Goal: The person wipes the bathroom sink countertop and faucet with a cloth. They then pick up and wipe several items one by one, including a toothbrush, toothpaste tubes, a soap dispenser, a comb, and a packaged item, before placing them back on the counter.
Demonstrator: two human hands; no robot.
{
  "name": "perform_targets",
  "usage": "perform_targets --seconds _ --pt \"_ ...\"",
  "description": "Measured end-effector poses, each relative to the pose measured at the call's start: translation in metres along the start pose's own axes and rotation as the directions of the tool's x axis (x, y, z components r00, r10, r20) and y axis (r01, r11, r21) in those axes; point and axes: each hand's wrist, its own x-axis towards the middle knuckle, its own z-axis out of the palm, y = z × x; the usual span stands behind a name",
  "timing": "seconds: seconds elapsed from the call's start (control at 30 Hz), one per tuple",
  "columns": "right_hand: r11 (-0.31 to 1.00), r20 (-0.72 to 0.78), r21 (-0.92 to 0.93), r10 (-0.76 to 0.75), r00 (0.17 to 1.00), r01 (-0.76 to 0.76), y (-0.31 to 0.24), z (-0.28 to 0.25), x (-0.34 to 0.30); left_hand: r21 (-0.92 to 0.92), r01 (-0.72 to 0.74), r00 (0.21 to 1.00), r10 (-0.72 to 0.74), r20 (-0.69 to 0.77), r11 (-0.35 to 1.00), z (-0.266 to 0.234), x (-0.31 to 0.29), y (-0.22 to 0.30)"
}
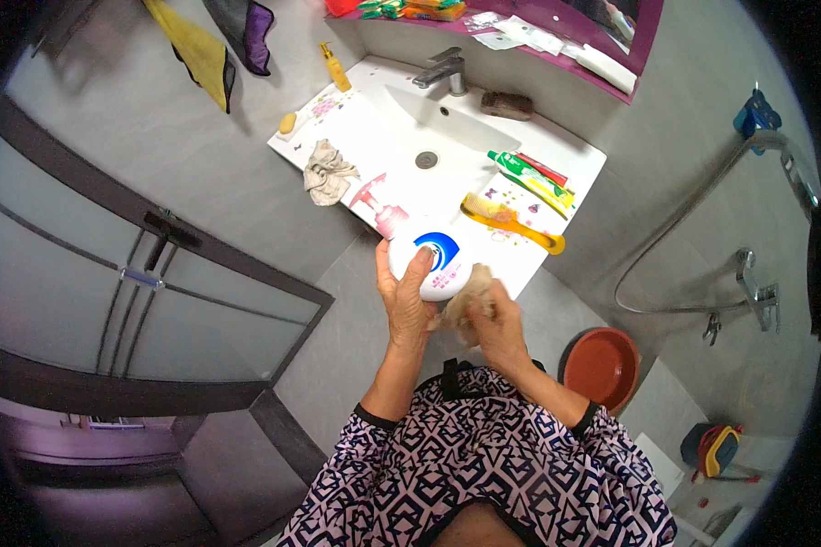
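My left hand [403, 283] grips a white pump bottle [442, 278] with a blue round mark and a pink pump head [383, 210]. The bottle is tilted, its pump pointing up and left over the front edge of the washbasin counter. My right hand [502, 328] is closed on a beige cloth [470, 308], bunched up against the bottle's lower end. Part of the cloth is blurred. Another crumpled beige cloth [328, 173] lies on the counter's left front edge.
On the white washbasin [561, 150] are a yellow comb [511, 223], toothpaste tubes [529, 178], a brown brush-like block [507, 106], a yellow pump bottle [336, 71] and a soap bar [287, 122]. A grey faucet [449, 73] stands behind. A red-brown basin [602, 369] sits on the floor at right.
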Motion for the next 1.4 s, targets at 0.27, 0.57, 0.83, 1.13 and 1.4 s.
perform_targets --seconds 0.27,0.57,0.83,1.13,1.4 --pt "0.742 -0.065 -0.459 -0.576 0.815 0.488 -0.036 -0.024 0.035 0.090 0.083 0.978 -0.098 0.186 0.993 -0.003 -0.008 -0.012" --pt "0.941 0.420 0.310 -0.007 0.907 -0.136 -0.020 -0.054 0.083 0.303 0.138 0.919 -0.236 0.316 0.943 -0.007 -0.017 -0.012" --pt "0.768 0.056 -0.374 -0.541 0.839 0.520 -0.025 -0.032 0.045 0.214 0.110 0.968 -0.153 0.199 0.971 -0.004 -0.021 -0.010" --pt "0.870 -0.120 -0.243 -0.465 0.877 0.428 -0.009 -0.024 0.042 0.451 -0.103 0.975 -0.001 0.223 0.887 -0.004 -0.014 -0.015" --pt "0.905 0.383 0.422 -0.123 0.916 -0.055 -0.024 -0.056 0.083 0.347 0.216 0.832 -0.358 0.424 0.913 -0.015 -0.014 -0.006"
